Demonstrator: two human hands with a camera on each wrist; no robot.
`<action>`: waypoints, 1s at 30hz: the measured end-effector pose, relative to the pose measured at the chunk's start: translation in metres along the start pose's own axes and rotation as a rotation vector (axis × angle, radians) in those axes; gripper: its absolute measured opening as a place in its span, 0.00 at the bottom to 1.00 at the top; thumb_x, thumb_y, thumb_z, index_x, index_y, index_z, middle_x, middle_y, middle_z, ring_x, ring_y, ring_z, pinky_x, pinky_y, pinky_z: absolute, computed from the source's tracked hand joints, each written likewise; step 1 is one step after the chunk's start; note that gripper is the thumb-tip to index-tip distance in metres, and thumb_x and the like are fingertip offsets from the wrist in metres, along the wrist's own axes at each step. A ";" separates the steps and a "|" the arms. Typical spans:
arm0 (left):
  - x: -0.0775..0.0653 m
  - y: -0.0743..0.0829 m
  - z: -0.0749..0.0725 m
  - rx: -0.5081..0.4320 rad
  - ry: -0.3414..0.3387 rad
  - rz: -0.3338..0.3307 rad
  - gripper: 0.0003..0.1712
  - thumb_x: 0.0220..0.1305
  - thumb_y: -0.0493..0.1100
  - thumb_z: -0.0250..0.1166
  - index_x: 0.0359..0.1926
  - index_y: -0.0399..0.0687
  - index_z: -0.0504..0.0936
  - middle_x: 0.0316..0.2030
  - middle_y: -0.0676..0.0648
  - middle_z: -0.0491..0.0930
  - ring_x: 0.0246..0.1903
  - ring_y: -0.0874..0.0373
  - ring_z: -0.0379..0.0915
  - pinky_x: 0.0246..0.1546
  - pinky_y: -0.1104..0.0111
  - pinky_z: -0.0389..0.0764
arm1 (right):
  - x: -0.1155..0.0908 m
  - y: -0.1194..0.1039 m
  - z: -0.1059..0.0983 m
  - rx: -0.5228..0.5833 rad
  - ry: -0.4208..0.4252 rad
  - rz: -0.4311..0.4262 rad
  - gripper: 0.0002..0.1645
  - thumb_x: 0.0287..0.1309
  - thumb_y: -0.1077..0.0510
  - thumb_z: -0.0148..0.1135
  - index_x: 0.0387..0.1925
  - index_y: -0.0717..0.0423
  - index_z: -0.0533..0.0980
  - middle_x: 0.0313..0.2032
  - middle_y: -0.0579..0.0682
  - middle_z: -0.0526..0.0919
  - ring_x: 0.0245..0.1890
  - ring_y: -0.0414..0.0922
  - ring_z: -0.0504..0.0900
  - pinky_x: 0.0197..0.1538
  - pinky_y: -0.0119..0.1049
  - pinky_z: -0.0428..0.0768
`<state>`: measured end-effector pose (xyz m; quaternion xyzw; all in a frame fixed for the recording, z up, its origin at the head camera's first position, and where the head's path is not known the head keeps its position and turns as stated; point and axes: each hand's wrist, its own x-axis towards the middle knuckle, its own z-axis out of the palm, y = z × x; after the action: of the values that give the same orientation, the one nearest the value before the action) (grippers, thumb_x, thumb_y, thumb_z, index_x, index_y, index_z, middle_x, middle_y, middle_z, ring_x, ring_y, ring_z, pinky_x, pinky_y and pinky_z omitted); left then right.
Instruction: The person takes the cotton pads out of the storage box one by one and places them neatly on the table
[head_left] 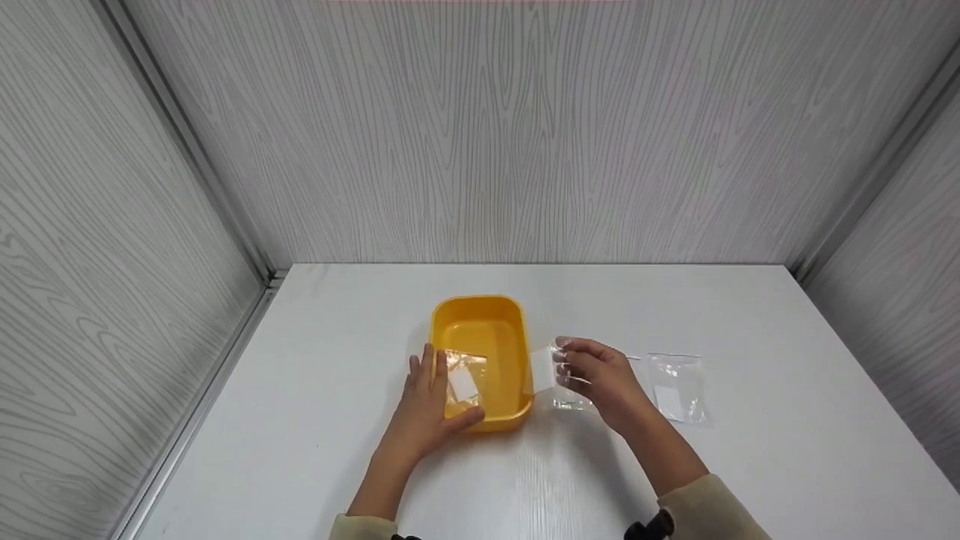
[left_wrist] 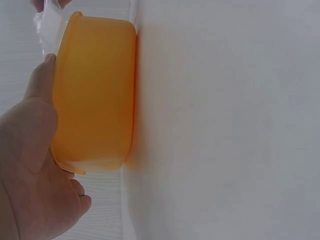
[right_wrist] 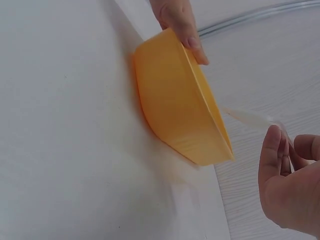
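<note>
A yellow plastic basin [head_left: 480, 427] stands on the table. My left hand [head_left: 429, 412] rests on its left near corner, fingers spread along the left rim and thumb on the near rim. Inside lies a small clear plastic bag [head_left: 480, 361] with a white rectangle in it. Just right of the basin, my right hand [head_left: 604, 375] pinches another clear plastic bag [head_left: 543, 369] with a white rectangle, its left edge at the basin's right rim. In the right wrist view, this bag [right_wrist: 250, 119] shows nearly edge-on beside the fingers.
Further right on the white table [head_left: 315, 442] lies a clear zip bag [head_left: 679, 386] with a white rectangle. Another clear bag [head_left: 571, 403] lies partly hidden beneath my right hand. Grey wood-grain panels [head_left: 480, 135] enclose the back and both sides.
</note>
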<state>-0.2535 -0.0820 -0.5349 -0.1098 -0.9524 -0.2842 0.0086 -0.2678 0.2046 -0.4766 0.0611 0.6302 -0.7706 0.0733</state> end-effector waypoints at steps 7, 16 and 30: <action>0.000 -0.002 0.002 -0.014 0.001 0.000 0.69 0.54 0.76 0.63 0.80 0.48 0.38 0.80 0.45 0.27 0.78 0.41 0.23 0.74 0.44 0.49 | -0.007 -0.005 -0.014 -0.028 0.008 0.012 0.19 0.68 0.63 0.58 0.58 0.64 0.76 0.49 0.54 0.82 0.44 0.46 0.83 0.51 0.37 0.84; 0.001 -0.001 0.002 -0.013 -0.004 -0.014 0.69 0.53 0.77 0.63 0.80 0.49 0.38 0.80 0.46 0.27 0.78 0.42 0.24 0.74 0.45 0.50 | -0.014 -0.011 -0.035 -0.033 -0.010 -0.015 0.19 0.69 0.62 0.57 0.58 0.65 0.74 0.49 0.51 0.82 0.45 0.43 0.83 0.51 0.37 0.84; 0.002 -0.001 0.001 0.001 -0.012 -0.012 0.71 0.51 0.81 0.59 0.80 0.49 0.37 0.80 0.46 0.27 0.78 0.42 0.24 0.74 0.45 0.50 | -0.020 -0.016 -0.083 -0.048 0.026 -0.012 0.22 0.70 0.58 0.59 0.61 0.64 0.72 0.50 0.50 0.82 0.45 0.41 0.83 0.52 0.35 0.83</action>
<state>-0.2557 -0.0823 -0.5361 -0.1060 -0.9533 -0.2829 0.0012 -0.2511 0.2900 -0.4741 0.0657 0.6497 -0.7548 0.0617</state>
